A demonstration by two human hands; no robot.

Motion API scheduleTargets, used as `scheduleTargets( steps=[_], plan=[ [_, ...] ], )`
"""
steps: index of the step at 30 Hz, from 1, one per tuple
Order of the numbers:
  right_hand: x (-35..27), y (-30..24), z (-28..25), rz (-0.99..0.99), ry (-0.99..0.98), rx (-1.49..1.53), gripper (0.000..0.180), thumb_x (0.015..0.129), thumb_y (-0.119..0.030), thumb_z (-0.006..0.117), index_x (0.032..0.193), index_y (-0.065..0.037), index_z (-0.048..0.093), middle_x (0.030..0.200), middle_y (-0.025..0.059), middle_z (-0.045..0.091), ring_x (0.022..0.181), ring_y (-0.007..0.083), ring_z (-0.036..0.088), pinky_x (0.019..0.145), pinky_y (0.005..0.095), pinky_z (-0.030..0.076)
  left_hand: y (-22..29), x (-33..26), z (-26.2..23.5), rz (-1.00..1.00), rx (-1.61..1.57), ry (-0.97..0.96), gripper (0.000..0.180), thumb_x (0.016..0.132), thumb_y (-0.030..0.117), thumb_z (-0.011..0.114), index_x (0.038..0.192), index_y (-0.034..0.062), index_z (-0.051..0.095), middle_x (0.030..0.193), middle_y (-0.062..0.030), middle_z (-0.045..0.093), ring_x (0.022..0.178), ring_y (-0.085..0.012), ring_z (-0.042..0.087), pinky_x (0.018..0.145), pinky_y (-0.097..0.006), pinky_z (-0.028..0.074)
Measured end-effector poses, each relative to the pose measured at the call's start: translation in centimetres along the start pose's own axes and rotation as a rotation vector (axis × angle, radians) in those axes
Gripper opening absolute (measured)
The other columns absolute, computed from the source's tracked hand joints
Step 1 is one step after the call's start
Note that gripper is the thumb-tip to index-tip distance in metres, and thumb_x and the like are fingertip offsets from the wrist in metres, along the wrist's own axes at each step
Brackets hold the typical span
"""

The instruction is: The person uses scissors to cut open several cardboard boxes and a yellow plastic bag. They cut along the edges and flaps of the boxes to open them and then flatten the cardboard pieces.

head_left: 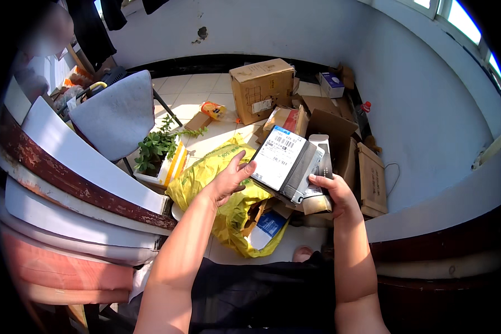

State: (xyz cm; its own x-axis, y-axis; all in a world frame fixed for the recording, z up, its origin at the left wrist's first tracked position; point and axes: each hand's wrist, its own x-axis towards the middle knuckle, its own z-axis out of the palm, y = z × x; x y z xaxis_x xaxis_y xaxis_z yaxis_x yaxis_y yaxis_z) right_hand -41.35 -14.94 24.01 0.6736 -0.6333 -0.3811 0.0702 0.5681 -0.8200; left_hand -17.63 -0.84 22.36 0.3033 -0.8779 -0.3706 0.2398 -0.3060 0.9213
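In front of me is a flat dark package [276, 158] with a large white shipping label and a grey flap at its right side. My right hand [336, 192] grips its right end, thumb on top and the other fingers mostly hidden beneath. My left hand [229, 179] is spread beside the package's left edge; whether its thumb touches the edge I cannot tell. Below lies a crumpled yellow plastic bag [224, 214], with a blue-and-white box [268, 227] and cardboard pieces in its mouth.
Beyond the package stand a tall cardboard box [261, 92], an opened carton [331, 125] and a flat wooden-looking box [372, 181] by the right wall. To the left are a leafy plant [156, 149] in a white-and-yellow box and a grey-covered chair [114, 114]. A red-capped bottle [365, 107] stands near the wall.
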Motion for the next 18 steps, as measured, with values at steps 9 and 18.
scheduleTargets(
  steps=[9, 18],
  plan=[
    [-4.8, 5.1, 4.1, -0.199, -0.063, -0.058, 0.033, 0.085, -0.020, 0.067, 0.109, 0.000, 0.057, 0.096, 0.0074, 0.063, 0.084, 0.0142, 0.061, 0.074, 0.0301, 0.051, -6.2, -7.7, 1.6, -0.044, -0.648, -0.028, 0.046, 0.093, 0.034, 0.052, 0.128, 0.0047, 0.048, 0.115, -0.0126, 0.061, 0.101, -0.0244, 0.061, 0.085, -0.039, 0.051],
    [-5.8, 7.6, 4.6, 0.059, -0.094, -0.085, 0.044, 0.078, -0.001, 0.068, 0.119, 0.002, 0.050, 0.102, 0.0108, 0.063, 0.087, 0.0184, 0.064, 0.078, 0.0316, 0.053, -9.1, -8.4, 1.8, -0.188, -0.453, -0.148, 0.048, 0.097, 0.043, 0.044, 0.129, 0.0077, 0.049, 0.111, -0.0070, 0.063, 0.095, -0.0170, 0.061, 0.080, -0.030, 0.050]
  ],
)
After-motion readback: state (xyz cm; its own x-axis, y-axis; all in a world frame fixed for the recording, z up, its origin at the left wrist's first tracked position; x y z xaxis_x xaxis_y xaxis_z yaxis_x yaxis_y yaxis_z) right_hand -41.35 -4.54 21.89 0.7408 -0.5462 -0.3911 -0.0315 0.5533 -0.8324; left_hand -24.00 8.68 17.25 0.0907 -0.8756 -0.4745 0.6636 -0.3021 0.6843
